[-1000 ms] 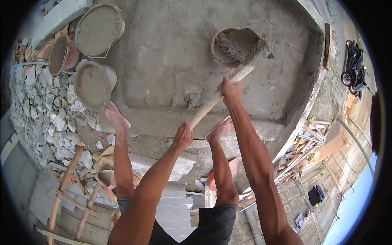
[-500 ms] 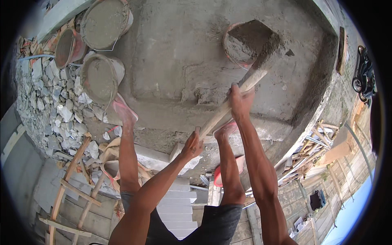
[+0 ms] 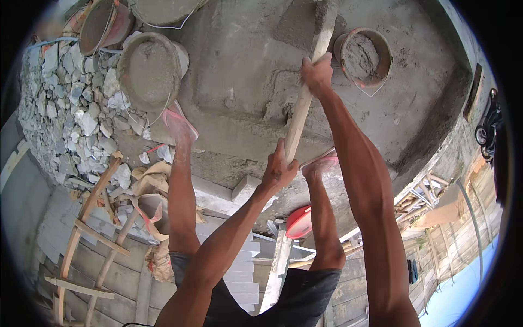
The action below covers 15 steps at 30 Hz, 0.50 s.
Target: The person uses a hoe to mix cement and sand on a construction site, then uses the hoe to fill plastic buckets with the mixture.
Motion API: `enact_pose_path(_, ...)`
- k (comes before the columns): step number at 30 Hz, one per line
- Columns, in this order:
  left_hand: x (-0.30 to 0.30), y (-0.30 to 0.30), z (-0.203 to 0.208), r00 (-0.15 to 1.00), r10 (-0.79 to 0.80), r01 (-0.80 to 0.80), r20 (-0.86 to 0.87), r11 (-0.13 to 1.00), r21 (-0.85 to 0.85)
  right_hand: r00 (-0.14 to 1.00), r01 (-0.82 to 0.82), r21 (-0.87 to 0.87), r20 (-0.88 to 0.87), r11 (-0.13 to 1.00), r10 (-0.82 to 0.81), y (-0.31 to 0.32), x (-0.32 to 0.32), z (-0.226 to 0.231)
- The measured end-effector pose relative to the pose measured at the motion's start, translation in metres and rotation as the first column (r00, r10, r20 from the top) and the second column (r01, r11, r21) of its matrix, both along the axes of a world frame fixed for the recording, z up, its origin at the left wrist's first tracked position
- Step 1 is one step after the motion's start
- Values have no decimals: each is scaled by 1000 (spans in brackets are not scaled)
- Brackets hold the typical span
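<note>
Both my hands grip the wooden handle of a hoe [image 3: 298, 117]. Closed round its lower part is my left hand [image 3: 279, 170]; my right hand [image 3: 317, 73] is wrapped round it farther up. The mortar-caked head reaches the top edge of the view, its blade [image 3: 297, 26] down by the grey wet mortar on the floor. To the right of the head stands a bucket [image 3: 387, 52] with lumpy mortar inside and its wire handle hanging down. The blade is apart from this bucket.
At left stand a mortar-filled bucket [image 3: 184, 59], a larger one [image 3: 182, 20] and a reddish bucket [image 3: 122, 31]. Broken stones [image 3: 81, 120] are heaped beside them. My sandalled feet are on the mortar's near side, by a concrete block [image 3: 246, 188], a red basin [image 3: 299, 222] and a wooden ladder [image 3: 92, 204].
The hoe's head has moved left and away from over the right-hand bucket, down toward the floor mortar. Both my hands moved with the handle, which is now steeper. The view has shifted slightly.
</note>
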<state>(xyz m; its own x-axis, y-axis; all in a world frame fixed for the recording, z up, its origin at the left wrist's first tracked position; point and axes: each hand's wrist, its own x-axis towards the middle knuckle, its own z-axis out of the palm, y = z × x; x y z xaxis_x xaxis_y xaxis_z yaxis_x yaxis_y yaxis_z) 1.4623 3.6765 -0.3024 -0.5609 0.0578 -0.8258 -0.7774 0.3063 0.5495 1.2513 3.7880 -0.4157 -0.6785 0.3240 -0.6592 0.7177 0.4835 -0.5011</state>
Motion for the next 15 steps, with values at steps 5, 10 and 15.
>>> enact_pose_path(5, 25, -24, 21, 991, -25, 21, 134, 999, 32, 994, 51, -62, 102, 997, -44, -23, 37, 3)
enact_pose_path(10, 55, -28, 50, 936, 0, -31, 351, 996, 82, 983, 35, -2, 179, 999, -35, -18, 104, -14)
enact_pose_path(15, 109, -20, 70, 937, 40, -41, 346, 999, -2, 946, 17, -29, 324, 999, -7, -34, 154, -10)
